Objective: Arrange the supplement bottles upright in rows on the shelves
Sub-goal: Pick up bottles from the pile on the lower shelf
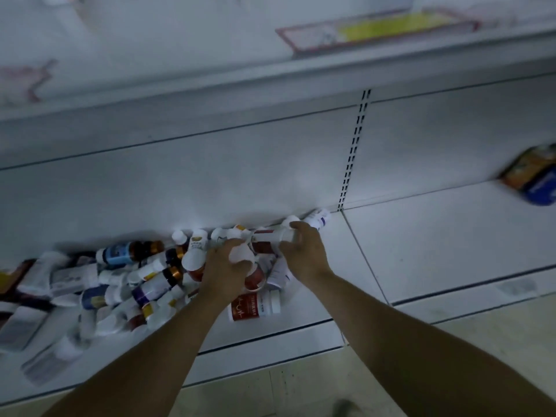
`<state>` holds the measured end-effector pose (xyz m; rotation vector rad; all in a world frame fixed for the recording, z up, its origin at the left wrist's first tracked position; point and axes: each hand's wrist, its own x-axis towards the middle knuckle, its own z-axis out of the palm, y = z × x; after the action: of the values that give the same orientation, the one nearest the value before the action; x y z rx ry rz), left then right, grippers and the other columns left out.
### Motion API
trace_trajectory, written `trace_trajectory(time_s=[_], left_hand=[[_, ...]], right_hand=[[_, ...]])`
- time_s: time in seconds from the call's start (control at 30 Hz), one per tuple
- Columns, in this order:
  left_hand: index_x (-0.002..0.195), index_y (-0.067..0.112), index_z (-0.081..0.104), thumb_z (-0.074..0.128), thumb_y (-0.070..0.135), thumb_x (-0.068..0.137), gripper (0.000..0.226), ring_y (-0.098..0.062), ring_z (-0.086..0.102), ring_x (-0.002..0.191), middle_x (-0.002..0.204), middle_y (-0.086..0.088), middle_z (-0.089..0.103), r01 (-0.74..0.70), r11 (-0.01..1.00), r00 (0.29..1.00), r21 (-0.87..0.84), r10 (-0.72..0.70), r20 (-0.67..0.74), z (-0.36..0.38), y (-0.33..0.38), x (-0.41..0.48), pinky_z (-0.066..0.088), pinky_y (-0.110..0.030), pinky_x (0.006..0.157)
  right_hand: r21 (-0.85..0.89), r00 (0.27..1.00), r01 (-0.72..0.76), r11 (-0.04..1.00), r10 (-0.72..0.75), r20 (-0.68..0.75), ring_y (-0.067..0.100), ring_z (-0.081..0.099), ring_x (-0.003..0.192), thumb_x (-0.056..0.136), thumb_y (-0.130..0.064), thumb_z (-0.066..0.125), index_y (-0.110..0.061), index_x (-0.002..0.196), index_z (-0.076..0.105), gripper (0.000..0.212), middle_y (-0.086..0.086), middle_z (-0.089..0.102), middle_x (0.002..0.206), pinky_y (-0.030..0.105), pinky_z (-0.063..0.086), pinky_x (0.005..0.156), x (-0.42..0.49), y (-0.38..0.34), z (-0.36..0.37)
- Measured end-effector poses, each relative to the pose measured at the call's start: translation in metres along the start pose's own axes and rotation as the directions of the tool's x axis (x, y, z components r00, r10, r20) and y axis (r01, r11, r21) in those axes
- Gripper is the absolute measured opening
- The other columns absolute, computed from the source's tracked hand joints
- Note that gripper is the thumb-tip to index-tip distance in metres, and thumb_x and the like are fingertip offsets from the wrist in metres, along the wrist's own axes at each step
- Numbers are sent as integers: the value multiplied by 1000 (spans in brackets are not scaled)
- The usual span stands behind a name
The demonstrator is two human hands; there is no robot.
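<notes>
1. Two bare hands work close together at the centre of the frame, at the right end of a heap of supplement bottles [144, 284] on the lower shelf [421, 251].
2. The left hand [222, 275] curls its fingers round a white-capped bottle [240, 255], smooth and rounded.
3. The right hand [305, 257] grips the white end of a red-and-white bottle [267, 236], a slim cylinder lying crosswise.
4. The heap spreads toward the lower left: glossy cylinders tipped on their sides, mostly with white caps, some of amber plastic with gold collars.
5. A blue-labelled amber bottle [120, 254] lies at the back of the heap.
6. A red-labelled bottle [252, 308] lies on its side just below the hands.
7. The shelf is flat white metal, and its back panel carries a slotted upright [355, 152] with two columns of black slots.
8. A blurred orange-and-blue pack [532, 176] sits at the right edge, and a red-bordered yellow tag [376, 28] at the upper right.
</notes>
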<state>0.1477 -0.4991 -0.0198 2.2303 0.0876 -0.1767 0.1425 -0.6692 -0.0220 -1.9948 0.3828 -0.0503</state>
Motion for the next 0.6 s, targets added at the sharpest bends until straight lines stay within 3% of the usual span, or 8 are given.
trace_trajectory(time_s=[0.1,0.2,0.3,0.37,0.43,0.5,0.6], left_hand=[[101,37,59,63,8,83,35,-16,57,97,117,-1,57,108,913,991,-393,-132,-36,-17,28,-13,49,-29,74],[100,40,60,62,5,85,38,-18,60,99,114,-2,58,162,734,978,-659,-207,9,-24,57,-30,53,-34,77],[115,19,58,59,7,87,31,-27,61,104,118,-12,60,196,558,967,-806,-246,65,-24,83,-48,52,-35,80],[118,4,58,57,14,89,30,-32,61,108,119,-20,62,230,457,962,-859,-242,129,-21,96,-62,50,-41,89],[121,4,56,56,29,90,40,-33,60,110,119,-21,62,306,324,936,-895,-276,220,-20,109,-77,49,-47,92],[117,7,58,54,51,86,54,-33,64,102,111,-19,66,399,202,900,-894,-271,340,-22,127,-94,54,-49,82],[106,6,62,45,66,82,67,-30,71,80,92,-17,72,400,177,908,-899,-212,362,-26,144,-115,57,-45,63]], right_hand=[[398,993,-59,916,96,-75,12,58,92,81,-14,65,-23,117,53,39,-5,58,108,13,45,66,-15,-5,-31],[672,984,-126,730,179,-10,23,62,96,76,-11,68,-18,111,57,37,8,63,109,31,51,76,-30,-6,-56],[777,965,-203,595,258,55,22,64,98,82,-6,64,-23,110,58,34,6,65,106,33,52,82,-40,-7,-81],[824,959,-226,519,269,94,25,64,99,85,-6,62,-13,115,57,31,8,65,105,31,52,83,-45,-10,-101],[852,959,-251,459,236,155,29,63,101,88,-12,59,-3,118,57,31,14,66,108,34,53,85,-52,-15,-122],[855,941,-326,403,222,255,32,64,104,91,-25,57,-5,119,61,35,17,67,112,41,55,84,-64,-24,-140],[858,925,-381,345,135,356,36,64,105,92,-40,52,-3,113,66,46,21,67,112,46,54,85,-93,-41,-158]])
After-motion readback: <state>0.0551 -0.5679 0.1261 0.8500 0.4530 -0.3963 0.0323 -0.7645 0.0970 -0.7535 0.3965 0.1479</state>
